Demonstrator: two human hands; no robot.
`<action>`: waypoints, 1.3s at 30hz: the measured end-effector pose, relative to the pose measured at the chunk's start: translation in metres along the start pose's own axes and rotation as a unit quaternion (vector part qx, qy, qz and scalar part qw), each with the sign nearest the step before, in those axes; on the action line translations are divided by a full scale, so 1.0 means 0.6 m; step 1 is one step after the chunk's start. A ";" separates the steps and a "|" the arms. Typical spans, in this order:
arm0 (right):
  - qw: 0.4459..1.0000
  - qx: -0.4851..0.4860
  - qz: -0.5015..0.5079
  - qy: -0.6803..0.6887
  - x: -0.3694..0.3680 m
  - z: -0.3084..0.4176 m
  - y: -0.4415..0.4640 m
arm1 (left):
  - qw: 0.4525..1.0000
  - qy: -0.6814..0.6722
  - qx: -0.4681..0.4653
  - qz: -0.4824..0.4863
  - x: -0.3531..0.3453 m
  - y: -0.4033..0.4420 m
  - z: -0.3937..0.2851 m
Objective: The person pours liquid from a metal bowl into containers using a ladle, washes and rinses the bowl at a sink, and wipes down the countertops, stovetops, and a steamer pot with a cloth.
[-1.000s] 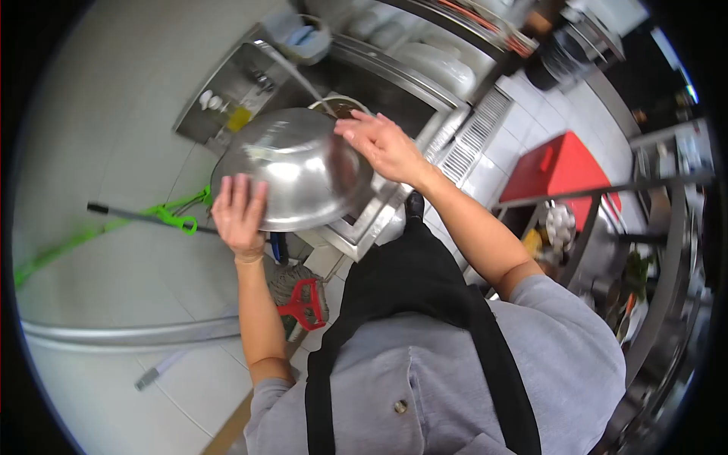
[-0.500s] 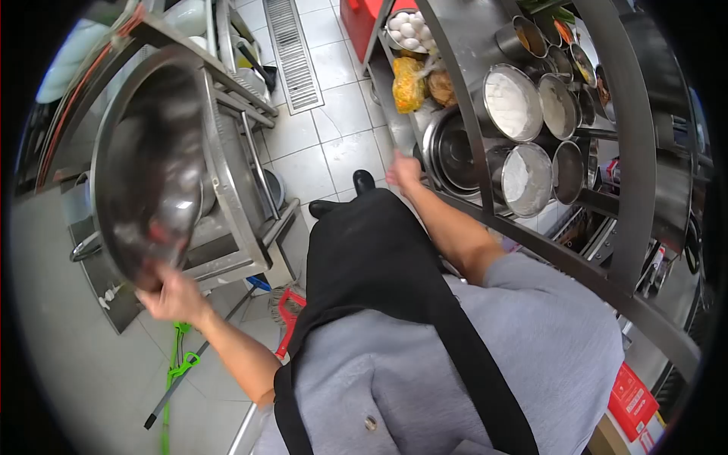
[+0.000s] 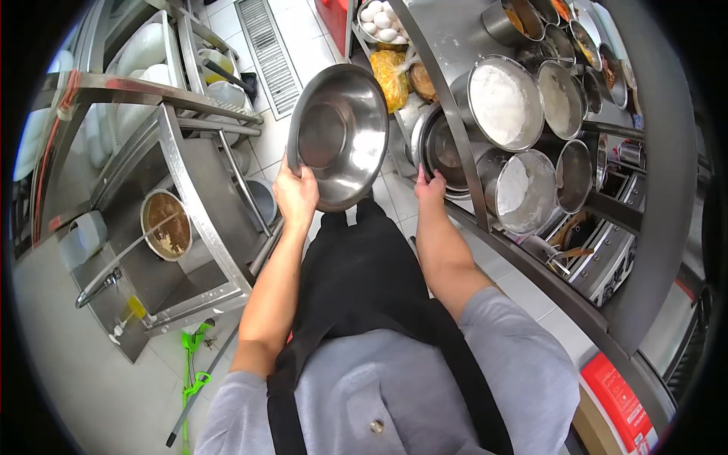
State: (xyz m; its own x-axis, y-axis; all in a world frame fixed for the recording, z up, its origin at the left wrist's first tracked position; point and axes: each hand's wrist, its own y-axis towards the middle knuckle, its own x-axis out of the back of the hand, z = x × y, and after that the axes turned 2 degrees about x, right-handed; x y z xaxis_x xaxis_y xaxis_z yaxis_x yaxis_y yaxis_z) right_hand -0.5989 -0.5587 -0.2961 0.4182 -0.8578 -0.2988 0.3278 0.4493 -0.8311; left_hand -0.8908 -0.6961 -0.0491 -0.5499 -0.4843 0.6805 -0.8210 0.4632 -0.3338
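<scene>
A wide stainless steel bowl point(image 3: 356, 163) hangs tilted in front of me, its hollow facing up towards me. My left hand point(image 3: 297, 189) is closed on its near left rim, with the thumb on the inside. On the lower shelf at my right sit nested metal bowls point(image 3: 446, 144), partly hidden by the rack's post. My right hand point(image 3: 431, 188) is at their near rim, finger and thumb seeming to pinch the edge. The held bowl is apart from the nested ones.
At left, a steel sink point(image 3: 199, 262) contains a soiled round pot point(image 3: 168, 220) under a tap. The rack at right point(image 3: 474, 152) carries flour tubs point(image 3: 504, 106), eggs point(image 3: 383, 21) and a yellow bag point(image 3: 389, 80). Green-handled cleaning tools point(image 3: 191, 379) lie on the floor.
My left hand has swung the bowl from above the sink to the right, in front of me. My right hand has moved slightly right to the nested bowls' rim.
</scene>
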 end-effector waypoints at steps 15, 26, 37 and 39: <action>0.991 -0.010 -0.123 0.044 -0.038 -0.023 -0.037 | 0.997 -0.014 -0.061 0.045 0.036 0.064 0.062; 0.989 0.030 -0.028 0.145 -0.067 0.046 -0.040 | 0.952 -0.110 -0.147 0.243 -0.159 0.004 0.004; 0.998 0.008 0.054 -0.012 -0.066 0.007 -0.123 | 0.892 -0.113 -0.098 0.426 -0.465 0.010 -0.044; 0.985 -0.116 0.030 -0.121 -0.047 0.021 -0.103 | 0.871 -0.068 -0.128 0.469 -0.530 0.034 -0.004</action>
State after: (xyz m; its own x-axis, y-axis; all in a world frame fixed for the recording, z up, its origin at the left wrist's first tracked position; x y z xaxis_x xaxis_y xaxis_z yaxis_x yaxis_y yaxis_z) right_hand -0.6204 -0.5592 -0.2304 0.6301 -0.7342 -0.2528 0.1058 0.4038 -0.9087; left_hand -0.7324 -0.5309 -0.2706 -0.9879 0.1211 0.0973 0.0512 0.8449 -0.5324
